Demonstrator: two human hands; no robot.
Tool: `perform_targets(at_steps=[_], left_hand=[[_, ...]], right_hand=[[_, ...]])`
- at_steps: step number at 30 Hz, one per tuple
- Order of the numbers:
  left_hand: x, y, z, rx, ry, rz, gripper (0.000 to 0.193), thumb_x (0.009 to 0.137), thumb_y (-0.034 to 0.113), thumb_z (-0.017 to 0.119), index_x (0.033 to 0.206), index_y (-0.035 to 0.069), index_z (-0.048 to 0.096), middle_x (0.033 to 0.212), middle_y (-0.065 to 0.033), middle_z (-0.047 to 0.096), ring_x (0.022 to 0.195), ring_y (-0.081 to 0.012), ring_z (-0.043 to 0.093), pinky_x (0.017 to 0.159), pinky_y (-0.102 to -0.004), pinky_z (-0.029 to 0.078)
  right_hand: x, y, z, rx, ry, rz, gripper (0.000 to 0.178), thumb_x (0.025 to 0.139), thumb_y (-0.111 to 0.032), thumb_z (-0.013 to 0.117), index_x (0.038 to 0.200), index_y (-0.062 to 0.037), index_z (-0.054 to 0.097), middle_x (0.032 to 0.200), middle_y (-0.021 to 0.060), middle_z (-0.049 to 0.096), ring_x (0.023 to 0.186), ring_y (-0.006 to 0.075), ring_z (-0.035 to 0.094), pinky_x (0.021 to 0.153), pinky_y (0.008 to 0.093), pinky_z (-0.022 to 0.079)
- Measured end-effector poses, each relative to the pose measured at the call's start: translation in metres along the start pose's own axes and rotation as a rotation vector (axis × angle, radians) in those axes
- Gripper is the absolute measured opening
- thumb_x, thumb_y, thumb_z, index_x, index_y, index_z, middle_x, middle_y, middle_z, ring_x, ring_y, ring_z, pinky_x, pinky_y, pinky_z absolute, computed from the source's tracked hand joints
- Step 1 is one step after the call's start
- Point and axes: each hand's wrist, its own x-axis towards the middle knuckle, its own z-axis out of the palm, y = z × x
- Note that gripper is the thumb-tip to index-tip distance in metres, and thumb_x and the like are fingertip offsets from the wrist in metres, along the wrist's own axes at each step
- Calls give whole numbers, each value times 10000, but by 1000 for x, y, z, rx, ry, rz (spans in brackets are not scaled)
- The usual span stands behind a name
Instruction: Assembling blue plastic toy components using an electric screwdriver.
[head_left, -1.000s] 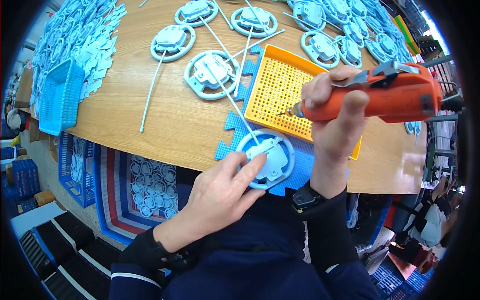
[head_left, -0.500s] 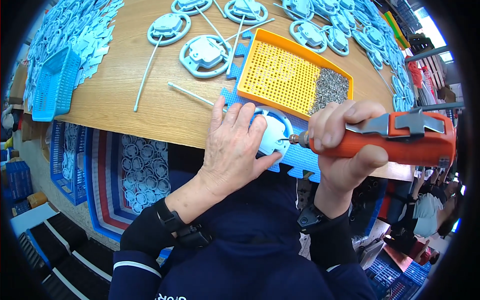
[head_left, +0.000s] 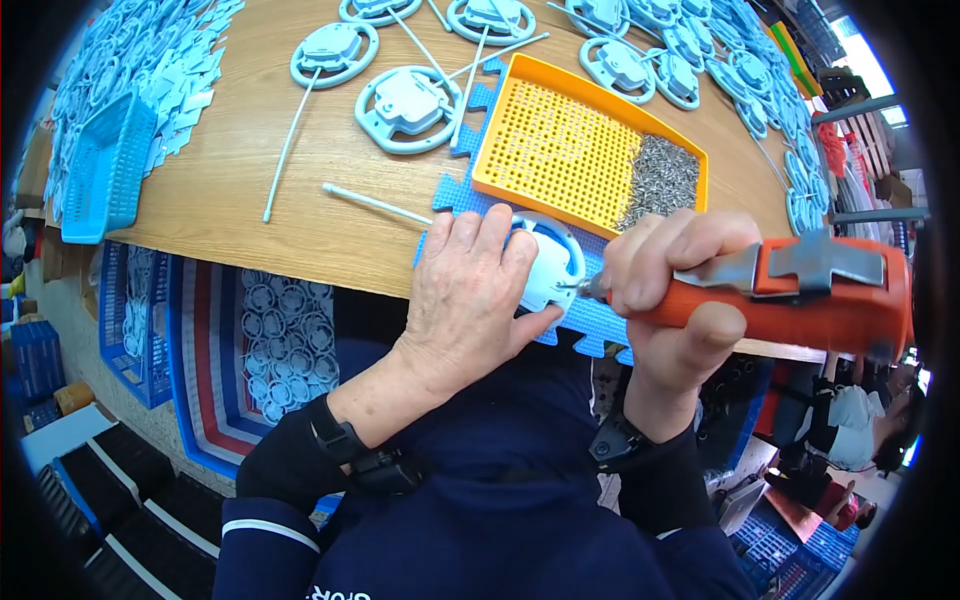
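My left hand point(head_left: 462, 285) holds a pale blue wheel-shaped plastic part point(head_left: 547, 270) down on the blue foam mat point(head_left: 598, 322). Its fingers lie over the part's left side, with the thumb along the near edge. In my right hand point(head_left: 668, 275) is an orange electric screwdriver point(head_left: 830, 310), held sideways with a metal clip on its body. Its bit reaches the right side of the part's raised centre; whether a screw sits under the tip is hard to make out. A thin pale rod point(head_left: 375, 203) runs out from under my left fingers.
Beyond the part stands a yellow perforated tray point(head_left: 545, 140) with a heap of screws point(head_left: 663, 178) at its right end. Similar wheel-shaped parts point(head_left: 410, 108) with rods lie across the wooden table point(head_left: 230, 180). A blue basket point(head_left: 105, 180) stands at left; crates of parts sit below.
The screwdriver has tilted slightly, its rear end lower and somewhat blurred, and my right hand has shifted a little left. My left hand stays on the part.
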Motion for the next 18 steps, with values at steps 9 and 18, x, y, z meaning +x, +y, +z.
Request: perform_targets(at_steps=[9, 18], left_hand=[[4, -2, -2, -8, -13, 56, 609, 597, 352, 799, 1113, 114, 579, 1038, -121, 494, 942, -292, 491, 798, -408, 396], [-3, -8, -18, 38, 1, 20, 595, 596, 354, 802, 1094, 114, 582, 1030, -124, 504, 956, -296, 494, 787, -405, 396]], right_hand=[[1, 0, -1, 17, -40, 5, 515, 833, -533, 619, 941, -62, 440, 623, 28, 464, 510, 137, 452, 491, 274, 397], [13, 9, -5, 222, -58, 95, 465, 842, -512, 618, 948, -82, 476, 646, 16, 467, 528, 135, 462, 515, 283, 408]])
